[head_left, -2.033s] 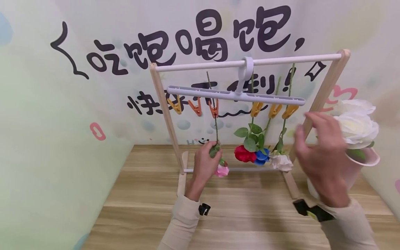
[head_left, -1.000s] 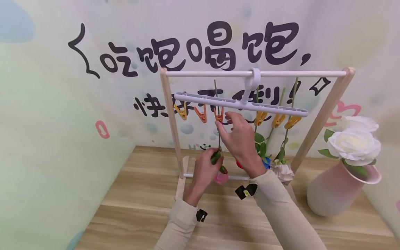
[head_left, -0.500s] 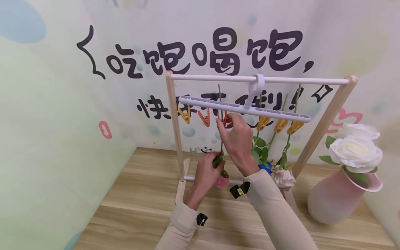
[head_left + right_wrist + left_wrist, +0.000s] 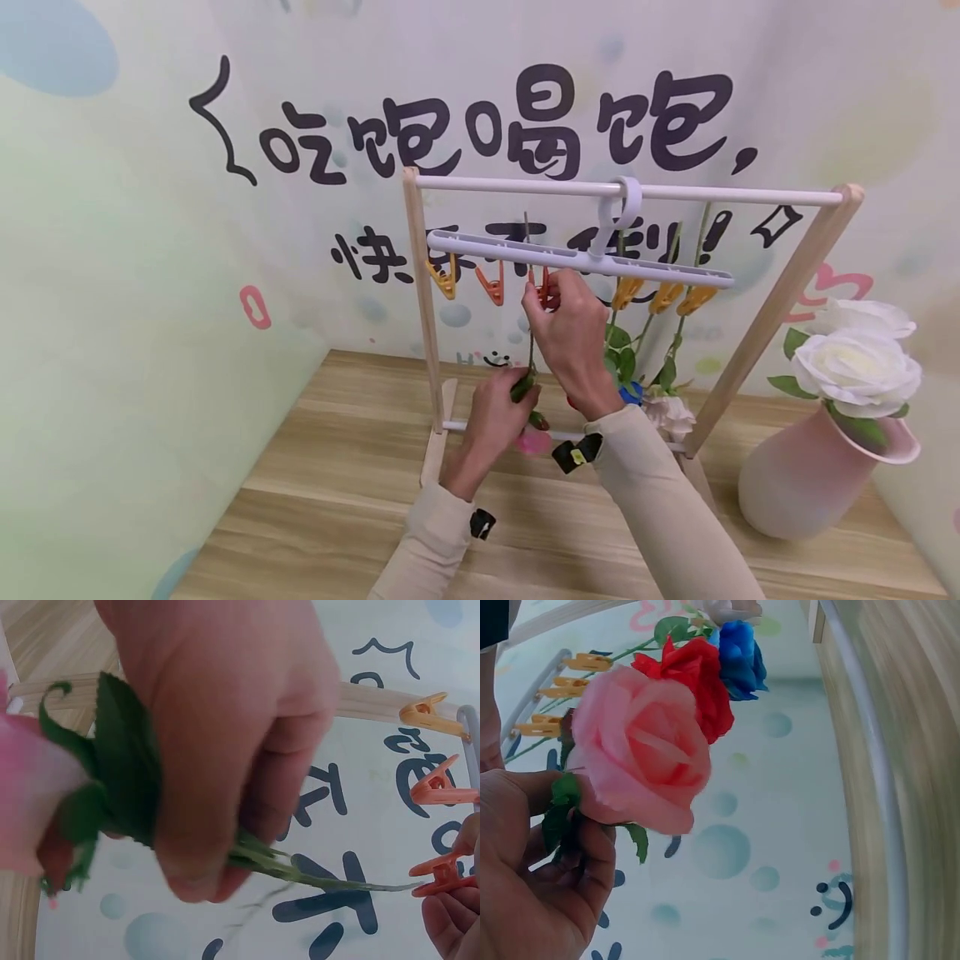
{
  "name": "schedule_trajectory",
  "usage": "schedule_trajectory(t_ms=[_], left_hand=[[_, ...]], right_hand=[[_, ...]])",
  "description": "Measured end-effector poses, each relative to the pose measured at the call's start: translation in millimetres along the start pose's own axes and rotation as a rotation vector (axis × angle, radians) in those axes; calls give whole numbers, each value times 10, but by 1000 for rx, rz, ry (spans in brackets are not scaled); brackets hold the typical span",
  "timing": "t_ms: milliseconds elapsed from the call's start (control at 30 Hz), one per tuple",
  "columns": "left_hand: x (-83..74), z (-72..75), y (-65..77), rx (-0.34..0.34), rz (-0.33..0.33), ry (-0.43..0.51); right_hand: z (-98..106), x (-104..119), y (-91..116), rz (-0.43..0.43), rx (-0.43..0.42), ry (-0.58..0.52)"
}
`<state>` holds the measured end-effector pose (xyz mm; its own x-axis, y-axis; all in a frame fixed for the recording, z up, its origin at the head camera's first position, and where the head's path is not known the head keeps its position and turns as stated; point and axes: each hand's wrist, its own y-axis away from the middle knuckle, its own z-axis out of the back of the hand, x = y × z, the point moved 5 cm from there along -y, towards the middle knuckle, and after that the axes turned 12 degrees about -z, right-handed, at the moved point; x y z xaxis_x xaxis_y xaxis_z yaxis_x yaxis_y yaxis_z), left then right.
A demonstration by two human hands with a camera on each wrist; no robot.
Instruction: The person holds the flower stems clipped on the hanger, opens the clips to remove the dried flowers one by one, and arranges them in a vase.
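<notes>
In the head view my left hand (image 4: 495,417) pinches a pink rose (image 4: 534,442) by its leafy stem just above the bloom, and the flower hangs head down. The same rose (image 4: 645,750) fills the middle of the left wrist view. Its stem runs up behind the hanger bar (image 4: 517,252). Higher up, my right hand (image 4: 573,329) pinches a red-orange clothespin (image 4: 446,871) between thumb and fingers, beside that stem. Whether the clothespin bites the stem, I cannot tell.
Red, blue (image 4: 739,660) and white (image 4: 670,414) roses hang head down from yellow clothespins (image 4: 663,297) on the right. A yellow clothespin (image 4: 446,277) and an orange one (image 4: 491,285) hang left. A pink vase (image 4: 798,479) with white roses stands right of the wooden rack (image 4: 780,308).
My right hand has come in from the far right and taken hold of the red-orange clothespin. The hanger's right end has lately swung slightly left. My left hand keeps its pinch on the pink rose.
</notes>
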<state>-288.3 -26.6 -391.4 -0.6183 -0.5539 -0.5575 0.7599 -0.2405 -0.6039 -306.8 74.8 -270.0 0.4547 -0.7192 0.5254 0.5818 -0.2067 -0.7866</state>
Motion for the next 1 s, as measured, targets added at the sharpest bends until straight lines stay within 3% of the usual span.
schedule_trajectory(t_ms=[133, 567, 1000], left_hand=[[85, -31, 65, 50, -6, -20], [309, -99, 357, 288, 77, -198], [421, -173, 539, 448, 48, -400]], right_hand=[[-8, -2, 8, 2, 23, -7], [-34, -60, 26, -11, 50, 66], [-22, -64, 64, 7, 62, 111]])
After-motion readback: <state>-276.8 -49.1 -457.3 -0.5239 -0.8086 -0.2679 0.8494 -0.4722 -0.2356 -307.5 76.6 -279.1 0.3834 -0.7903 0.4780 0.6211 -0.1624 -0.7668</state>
